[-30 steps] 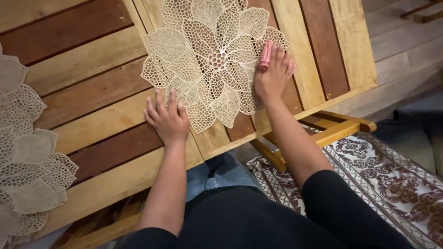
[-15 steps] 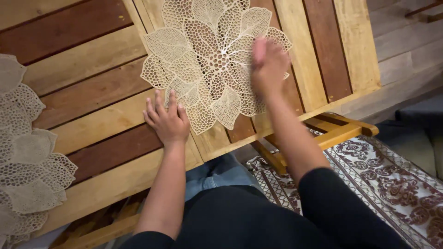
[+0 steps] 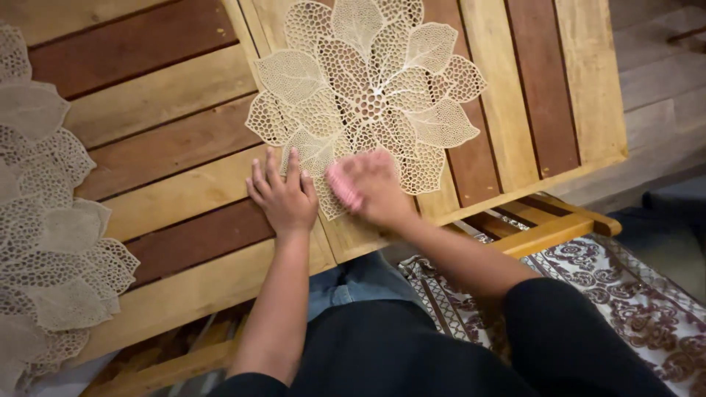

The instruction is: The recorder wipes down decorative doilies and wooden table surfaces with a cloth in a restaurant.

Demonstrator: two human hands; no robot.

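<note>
Left hand (image 3: pixel 283 197) lies flat and open at the mat's (image 3: pixel 368 88) near edge; right hand (image 3: pixel 379 187) beside it grips a pink brush (image 3: pixel 343 187) on the mat.

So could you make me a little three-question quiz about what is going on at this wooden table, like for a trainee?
1. True or false: the left hand lies flat with spread fingers at the edge of the leaf-pattern placemat.
2. What does the right hand hold? A) a pink brush B) a metal spoon C) a blue cloth
3. Fill in: a second lacy placemat lies at the ___ edge of the picture, on the slatted wooden table.

Key: 1 true. 2 A, the pink brush, blurred. 3 left.
</note>
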